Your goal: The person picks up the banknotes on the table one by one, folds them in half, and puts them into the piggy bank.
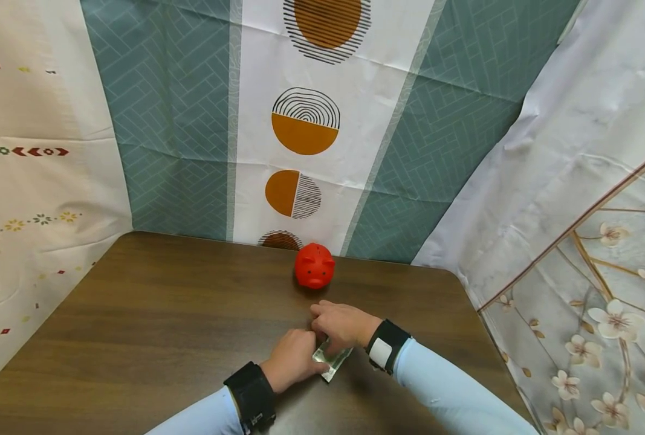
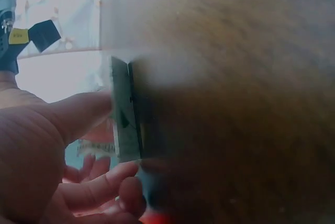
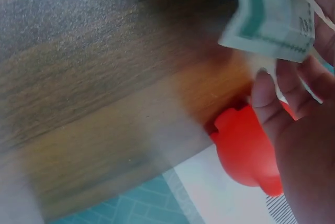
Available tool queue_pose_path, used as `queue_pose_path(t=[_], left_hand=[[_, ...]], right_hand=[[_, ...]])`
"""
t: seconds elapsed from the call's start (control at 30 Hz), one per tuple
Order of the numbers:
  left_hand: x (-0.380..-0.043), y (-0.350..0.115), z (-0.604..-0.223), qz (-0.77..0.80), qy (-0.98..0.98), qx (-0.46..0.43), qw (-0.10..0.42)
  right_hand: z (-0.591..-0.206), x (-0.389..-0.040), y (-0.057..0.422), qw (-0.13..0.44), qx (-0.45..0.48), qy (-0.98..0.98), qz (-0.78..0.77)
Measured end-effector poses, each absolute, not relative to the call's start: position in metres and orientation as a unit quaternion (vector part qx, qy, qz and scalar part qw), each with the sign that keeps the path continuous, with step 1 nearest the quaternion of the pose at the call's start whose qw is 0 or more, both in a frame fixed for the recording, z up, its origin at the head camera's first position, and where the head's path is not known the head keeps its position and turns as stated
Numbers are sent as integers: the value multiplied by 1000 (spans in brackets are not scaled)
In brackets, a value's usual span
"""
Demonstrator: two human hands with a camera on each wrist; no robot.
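A folded greenish banknote (image 1: 329, 365) is held between the two hands, just above the brown table. My left hand (image 1: 292, 360) grips its left side, and in the left wrist view the thumb lies against the note's folded strip (image 2: 125, 116) with the fingers curled below. From the far right, my right hand (image 1: 346, 324) pinches the note, its thumb on the paper. The right wrist view shows the banknote (image 3: 275, 20) standing bent, with the right fingers (image 3: 267, 96) curled close beneath it. Part of the note is hidden by the hands.
A red piggy bank (image 1: 314, 266) stands near the table's back edge, just beyond the right hand. The wooden table (image 1: 164, 314) is bordered by a patterned cloth (image 1: 175, 121) behind and a floral cloth (image 1: 589, 344) at the right.
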State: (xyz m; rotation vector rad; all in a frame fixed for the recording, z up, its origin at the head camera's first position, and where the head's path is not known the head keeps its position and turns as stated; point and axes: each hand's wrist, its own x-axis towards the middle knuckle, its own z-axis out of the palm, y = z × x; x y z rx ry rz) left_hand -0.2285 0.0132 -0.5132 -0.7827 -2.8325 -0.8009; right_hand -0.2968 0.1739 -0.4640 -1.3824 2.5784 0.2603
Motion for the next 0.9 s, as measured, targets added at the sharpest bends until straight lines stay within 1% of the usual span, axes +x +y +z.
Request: queue_pose_path(t=[0.07,0.23,0.33,0.47,0.63,0.7,0.8,0.9], left_hand=[[-227,12,-514,-253,-930,-261,53],[-226,9,-516,-250,-934,-252,30],[-227,7,-517,-267,-931,-249,10],[-229,1,-519,-288,-919,-271,8],[-235,-5,-524,-328,-893,-305,44],[-238,-7,-524,-359,-881,-306,47],[-243,-11,-520,-423,-853,-301,38],[-246,-18,-512,-503,-817,-281,1]], right_hand=[[-463,-297,173,125,-456,878,74],[-461,-296,174,181,-434,883,12],[-456,-294,175,190,-425,884,-47],[-446,-289,175,171,-431,878,-115],[-430,-280,176,126,-442,877,-139],[-425,-276,179,107,-438,882,-139],[-422,-271,182,89,-420,890,-152],[-422,-269,185,86,-391,896,-194]])
